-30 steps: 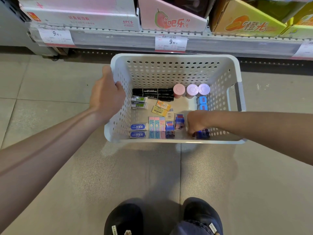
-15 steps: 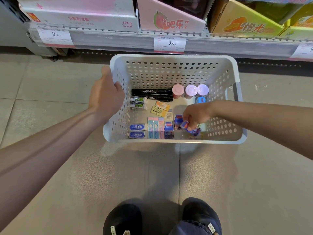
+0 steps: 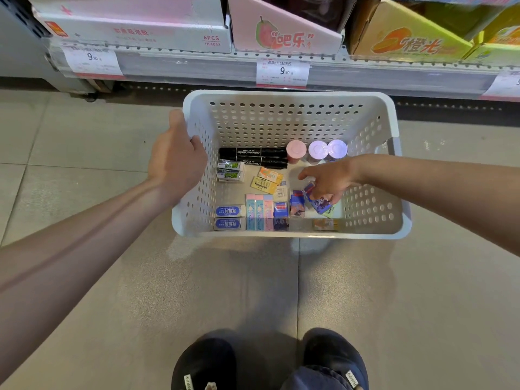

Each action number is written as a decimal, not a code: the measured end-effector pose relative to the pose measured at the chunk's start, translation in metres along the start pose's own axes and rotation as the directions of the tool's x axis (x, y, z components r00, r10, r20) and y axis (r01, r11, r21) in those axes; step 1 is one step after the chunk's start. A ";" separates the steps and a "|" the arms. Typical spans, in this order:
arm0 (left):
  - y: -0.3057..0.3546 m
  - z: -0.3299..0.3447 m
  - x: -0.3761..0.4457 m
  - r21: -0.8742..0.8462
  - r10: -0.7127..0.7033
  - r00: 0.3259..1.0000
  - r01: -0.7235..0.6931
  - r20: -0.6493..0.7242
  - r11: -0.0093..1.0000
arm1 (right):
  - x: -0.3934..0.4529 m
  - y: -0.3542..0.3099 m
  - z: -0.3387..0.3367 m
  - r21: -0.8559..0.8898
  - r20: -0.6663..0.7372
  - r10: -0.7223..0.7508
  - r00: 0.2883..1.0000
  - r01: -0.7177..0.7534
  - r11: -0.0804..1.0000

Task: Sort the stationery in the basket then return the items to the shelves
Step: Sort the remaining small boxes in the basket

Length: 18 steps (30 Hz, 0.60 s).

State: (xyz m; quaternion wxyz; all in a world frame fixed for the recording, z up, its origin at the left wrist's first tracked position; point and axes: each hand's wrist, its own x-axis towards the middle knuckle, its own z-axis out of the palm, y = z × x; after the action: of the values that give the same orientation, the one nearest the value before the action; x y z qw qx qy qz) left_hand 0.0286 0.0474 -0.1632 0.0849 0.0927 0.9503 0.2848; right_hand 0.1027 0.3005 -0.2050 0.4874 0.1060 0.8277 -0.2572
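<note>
A white perforated basket rests on the floor below a shelf. My left hand grips its left rim. Inside, my right hand holds small blue packs just above the basket floor, next to a matching blue pack. Two black markers lie at the back beside three round pastel-lidded tubs. Green-labelled erasers, yellow erasers, blue-labelled erasers and pastel packs sit in groups along the left and front.
The shelf edge with price tags runs just behind the basket; cartons stand on it, among them a yellow one. Grey floor tiles surround the basket. My black shoes are at the bottom of the view.
My right hand lifted the blue packs from the front right corner and carried them back and left, beside the other blue pack. The left hand stayed on the rim.
</note>
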 end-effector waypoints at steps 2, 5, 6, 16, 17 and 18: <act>0.000 0.000 -0.001 0.002 0.001 1.000 -0.001 -0.003 1.000 | 0.004 -0.001 0.006 -0.020 -0.001 0.058 0.998 -0.058 0.998; 0.002 0.001 -0.001 0.007 0.009 1.000 -0.009 -0.007 1.000 | 0.009 -0.006 0.014 -0.016 0.023 0.110 0.994 -0.110 0.994; 0.002 0.001 -0.001 0.006 0.010 1.000 -0.010 -0.007 1.000 | 0.010 -0.007 0.015 -0.017 0.010 0.106 0.994 -0.106 0.994; -0.001 0.001 0.000 0.001 0.012 1.000 -0.012 -0.008 1.000 | 0.008 -0.009 0.022 0.049 0.097 0.103 0.990 -0.108 0.993; -0.001 0.001 0.000 -0.004 0.011 1.000 -0.011 -0.008 1.000 | 0.013 -0.003 0.019 0.017 0.038 0.096 0.995 -0.097 0.995; -0.001 0.001 0.000 -0.008 0.012 1.000 -0.012 -0.008 1.000 | 0.011 -0.002 0.016 0.021 -0.012 0.096 0.995 -0.096 0.995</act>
State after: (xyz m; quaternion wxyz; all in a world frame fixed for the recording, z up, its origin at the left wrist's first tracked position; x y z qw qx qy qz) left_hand 0.0286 0.0473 -0.1650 0.0798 0.0969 0.9490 0.2893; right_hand 0.1082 0.2894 -0.2202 0.4927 0.1523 0.8221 -0.2412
